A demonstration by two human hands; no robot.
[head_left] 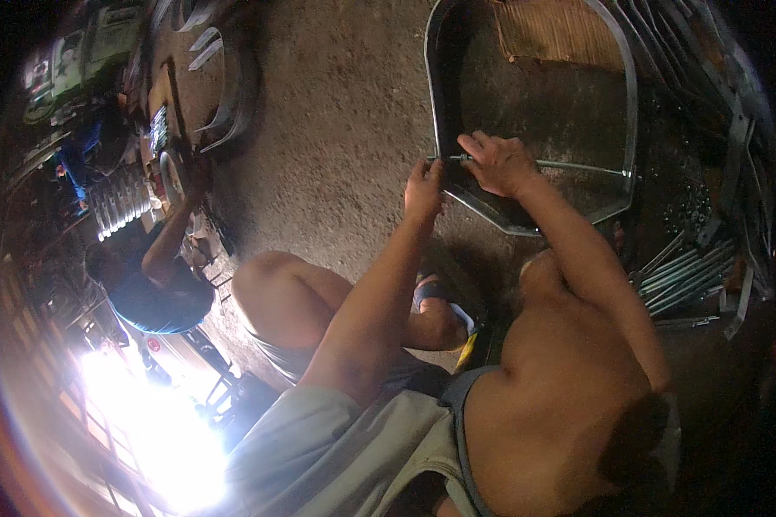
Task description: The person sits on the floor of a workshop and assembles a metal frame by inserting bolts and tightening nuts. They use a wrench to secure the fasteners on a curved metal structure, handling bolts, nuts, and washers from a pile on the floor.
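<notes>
My left grip (423, 190) pinches the rod (578, 166); close by, my right grip (502, 165) (inside the metal frame (633, 108)) clasps it too.

Your left forearm (372, 297) angles forward and slightly right, left hand (423, 189) with fingertips pinched together, while your right forearm (585, 231) slants inward, right hand (502, 166) back uppermost, fingers pointing left, close beside the left, knees bent apart.

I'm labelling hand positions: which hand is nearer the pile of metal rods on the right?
Right. The right hand is up and left of the pile of rods; the left hand is farther left.
</notes>
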